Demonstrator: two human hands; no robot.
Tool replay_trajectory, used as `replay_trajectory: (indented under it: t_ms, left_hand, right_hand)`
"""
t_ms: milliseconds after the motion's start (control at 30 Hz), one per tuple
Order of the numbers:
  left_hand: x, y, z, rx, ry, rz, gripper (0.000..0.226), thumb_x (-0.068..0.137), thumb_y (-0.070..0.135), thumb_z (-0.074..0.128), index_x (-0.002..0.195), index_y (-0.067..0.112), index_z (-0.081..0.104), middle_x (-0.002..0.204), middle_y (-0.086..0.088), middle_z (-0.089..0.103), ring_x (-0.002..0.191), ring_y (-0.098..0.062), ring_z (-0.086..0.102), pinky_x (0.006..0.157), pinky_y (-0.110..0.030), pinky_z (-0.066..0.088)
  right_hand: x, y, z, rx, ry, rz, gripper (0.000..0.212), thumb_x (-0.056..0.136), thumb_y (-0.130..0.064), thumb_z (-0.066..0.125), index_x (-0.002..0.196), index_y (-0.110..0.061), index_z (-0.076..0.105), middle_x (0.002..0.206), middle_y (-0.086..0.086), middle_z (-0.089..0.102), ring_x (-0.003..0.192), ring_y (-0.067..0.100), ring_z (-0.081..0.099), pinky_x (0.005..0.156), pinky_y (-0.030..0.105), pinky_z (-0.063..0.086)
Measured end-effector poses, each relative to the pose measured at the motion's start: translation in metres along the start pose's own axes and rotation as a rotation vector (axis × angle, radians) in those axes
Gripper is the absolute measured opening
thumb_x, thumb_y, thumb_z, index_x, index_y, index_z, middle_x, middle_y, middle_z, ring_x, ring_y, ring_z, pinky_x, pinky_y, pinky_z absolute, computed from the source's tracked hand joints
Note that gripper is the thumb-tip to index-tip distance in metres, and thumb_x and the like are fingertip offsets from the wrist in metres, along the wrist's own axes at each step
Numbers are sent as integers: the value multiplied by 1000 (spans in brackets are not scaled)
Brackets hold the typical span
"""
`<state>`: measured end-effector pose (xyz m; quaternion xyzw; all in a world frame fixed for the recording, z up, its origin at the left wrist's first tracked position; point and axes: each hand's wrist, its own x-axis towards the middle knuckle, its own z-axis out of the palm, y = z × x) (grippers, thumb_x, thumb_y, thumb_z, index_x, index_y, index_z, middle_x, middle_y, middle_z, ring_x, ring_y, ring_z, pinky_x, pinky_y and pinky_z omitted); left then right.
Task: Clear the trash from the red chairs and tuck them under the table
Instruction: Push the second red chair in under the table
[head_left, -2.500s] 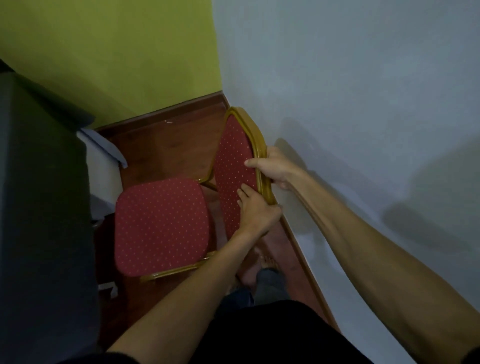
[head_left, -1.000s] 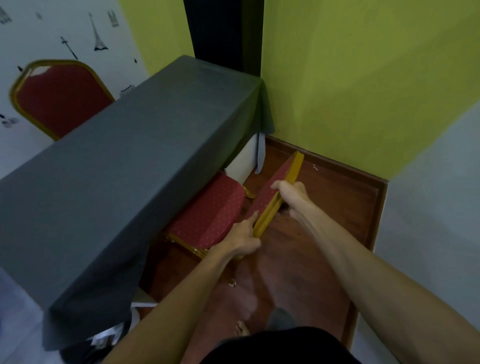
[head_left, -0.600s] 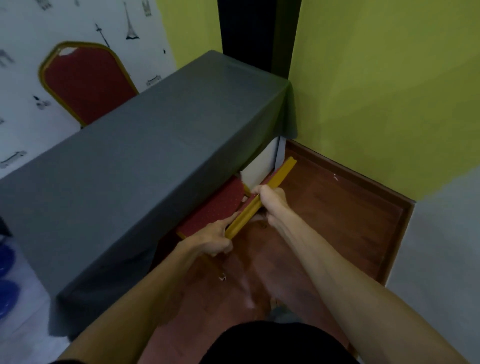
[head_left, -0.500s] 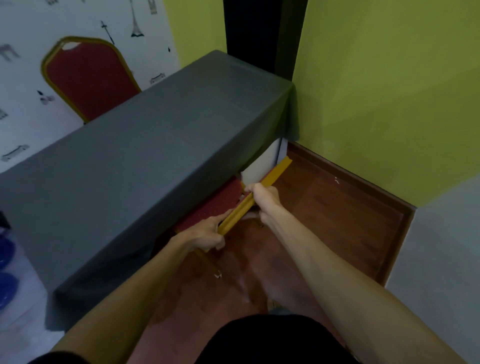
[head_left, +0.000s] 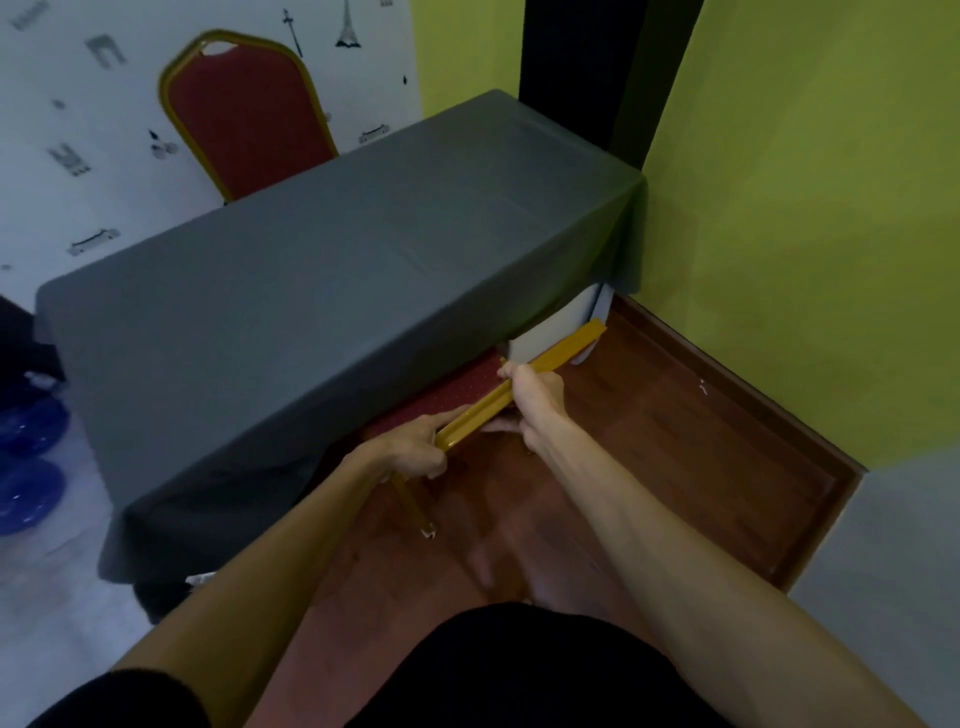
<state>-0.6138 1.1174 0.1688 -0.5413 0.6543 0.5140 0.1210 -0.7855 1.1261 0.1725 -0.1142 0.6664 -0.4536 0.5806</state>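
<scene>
You are looking at a dim, flat-lit picture with a bluish cast; no lamp or window shows. Soft shadow pools under the table (head_left: 322, 291) and along the floor (head_left: 675, 447) near your feet. Detail is soft throughout, the wall prints smeared. The wide lens bends the edges, stretching your forearms; there is no glare

Two bare arms and dark clothes

The left hand (head_left: 410, 451) and right hand (head_left: 535, 397) are bare, with no rings, watch or gloves. Both arms are bare too, all the way up. A black sleeve (head_left: 119, 696) shows at the top of the left arm. The black clothing (head_left: 535, 670) lower down is plain, with no pictures or words on it.
</scene>
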Motion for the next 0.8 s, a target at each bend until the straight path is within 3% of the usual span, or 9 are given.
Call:
replay_trajectory:
  t_ms: [300,400,500,567,600,700,800]
  left_hand:
    - [-2,-6,4,-60,38,66,99,70,0,58,149,50,27,92,-11,65,76,-23,61,64,-37,52]
    - [-2,-10,3,-48,76,83,96,70,4,63,149,47,29,97,-8,66,83,-22,64,77,-42,58]
    - [-5,-18,-4,21,38,114,92,76,15,69,153,42,26,126,-5,58,108,-22,61,96,-43,54]
    - [-7,-24,-17,56,-33,146,91,78,21,72,155,37,26,145,-2,49,123,-23,56,104,-43,50]
    - [-10,-25,-26,49,-76,154,89,81,22,72,156,34,26,150,-1,45,129,-22,53,106,-42,49]
    - [-25,-25,-55,71,-141,220,79,88,21,69,156,28,29,157,-3,39,138,-21,46,110,-37,43]
    - [-44,-12,-87,136,-64,299,71,92,20,65,155,26,33,156,-7,41,140,-24,44,106,-33,42]
  right_hand:
    - [-4,4,-1,-43,2,-52,17,90,-19,63,97,-4,61,91,17,70,84,32,75,61,52,64]
    - [-7,2,2,-48,31,-54,17,90,-20,63,97,-4,60,93,20,73,83,34,76,61,53,64]
    - [-14,6,8,-70,94,-80,17,93,-24,61,90,-8,59,87,17,74,81,33,76,63,51,65]
    - [-19,8,15,-146,211,-152,21,95,-30,60,84,-12,58,84,12,69,79,29,72,58,37,60]
    - [-20,10,17,-218,284,-195,24,94,-36,60,85,-13,60,87,9,69,82,28,69,62,33,57]
    - [-21,10,19,-514,467,-270,56,89,-51,63,122,-7,54,118,13,67,110,37,65,91,45,55]
    - [-37,-3,24,-811,501,-344,79,87,-48,69,145,-7,33,142,18,52,127,41,55,101,53,50]
